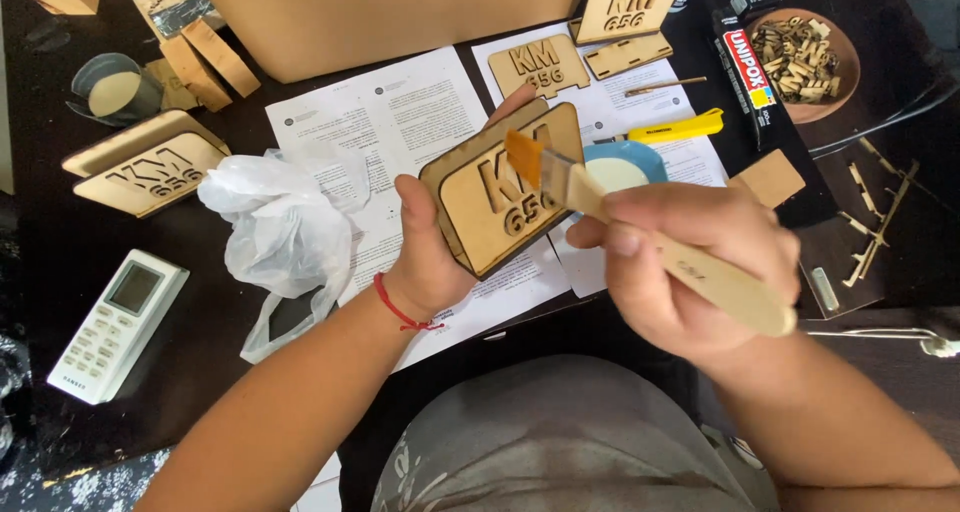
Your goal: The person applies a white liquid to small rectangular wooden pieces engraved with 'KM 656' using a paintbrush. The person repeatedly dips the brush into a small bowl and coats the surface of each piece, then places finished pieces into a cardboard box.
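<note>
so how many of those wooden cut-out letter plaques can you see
4: one in the left hand at centre, one far left, two near the top; more may be hidden.

Brush [650, 234] bristles blurred; cardboard box [390, 17] cut off above

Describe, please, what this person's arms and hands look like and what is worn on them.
Both arms are bare to beyond the elbow, with no sleeves, gloves or rings in view. The left hand has a thin red string bracelet tied round its wrist, with a small knot and loose ends. The right hand and its wrist carry nothing. Fingernails are short and unpainted.
</note>
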